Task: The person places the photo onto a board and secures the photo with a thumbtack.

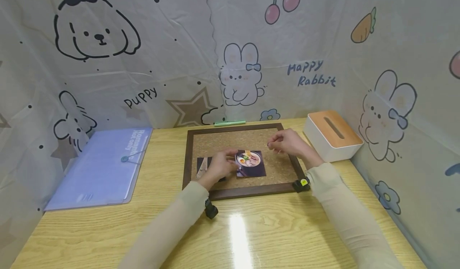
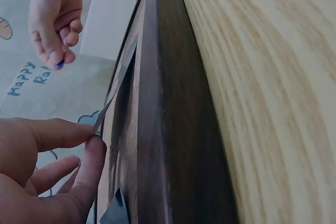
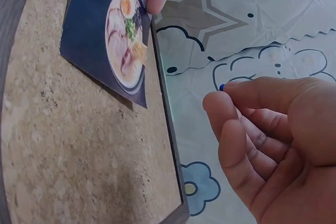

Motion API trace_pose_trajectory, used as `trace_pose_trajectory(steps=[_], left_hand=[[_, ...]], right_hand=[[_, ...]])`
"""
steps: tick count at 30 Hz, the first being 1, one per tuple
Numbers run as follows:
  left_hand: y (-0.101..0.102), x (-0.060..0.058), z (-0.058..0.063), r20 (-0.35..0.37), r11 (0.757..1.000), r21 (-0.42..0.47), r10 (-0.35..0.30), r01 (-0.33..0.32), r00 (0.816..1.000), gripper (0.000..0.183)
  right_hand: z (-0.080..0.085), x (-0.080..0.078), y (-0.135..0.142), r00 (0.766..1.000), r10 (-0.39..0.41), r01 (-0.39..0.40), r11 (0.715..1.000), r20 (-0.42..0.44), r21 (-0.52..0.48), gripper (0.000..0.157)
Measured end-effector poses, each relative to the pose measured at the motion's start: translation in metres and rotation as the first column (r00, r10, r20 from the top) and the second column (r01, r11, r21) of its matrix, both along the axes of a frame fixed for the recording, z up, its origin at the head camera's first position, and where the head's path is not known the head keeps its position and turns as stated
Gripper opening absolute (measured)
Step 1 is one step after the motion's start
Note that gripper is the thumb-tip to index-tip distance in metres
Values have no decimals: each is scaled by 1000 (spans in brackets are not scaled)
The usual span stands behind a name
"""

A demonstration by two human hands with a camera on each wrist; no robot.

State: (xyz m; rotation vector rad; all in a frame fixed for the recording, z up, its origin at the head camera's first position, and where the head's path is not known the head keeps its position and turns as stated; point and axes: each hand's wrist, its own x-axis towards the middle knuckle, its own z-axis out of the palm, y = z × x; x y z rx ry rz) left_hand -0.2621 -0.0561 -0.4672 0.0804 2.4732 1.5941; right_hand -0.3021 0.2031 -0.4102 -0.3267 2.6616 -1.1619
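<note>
A cork board (image 1: 287, 169) in a dark brown frame lies on the wooden table. My left hand (image 1: 222, 166) pinches the left edge of a photo of a ramen bowl (image 1: 249, 165). In the left wrist view the photo (image 2: 122, 74) tilts up from the cork near the thumb and finger. My right hand (image 1: 287, 142) is held above the board's right part, pinching a small blue pushpin (image 3: 222, 87) between thumb and forefinger; only a blue bit of it shows. Another dark photo (image 1: 202, 168) lies on the cork at the left, partly hidden by my left hand.
Behind the board lies a green pen (image 1: 230, 123). A white tissue box (image 1: 332, 137) with a wooden lid stands at the back right. To the left lies a blue document folder (image 1: 100, 169). Printed cloth walls (image 1: 179, 61) close in the table's back and sides.
</note>
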Motion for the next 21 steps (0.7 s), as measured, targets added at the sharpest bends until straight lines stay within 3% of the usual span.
trace_pose_trajectory(steps=[15,21], left_hand=[[16,-3,-2,-94,981,-192,-27,9,995,50],[20,-3,-2,-92,977,-212,-29,9,995,51]], right_hand=[[-24,-17,-13,993,54,-54,999,109,-5,16],[-34,-19,-18,985,112,-114,993,132,4,16]])
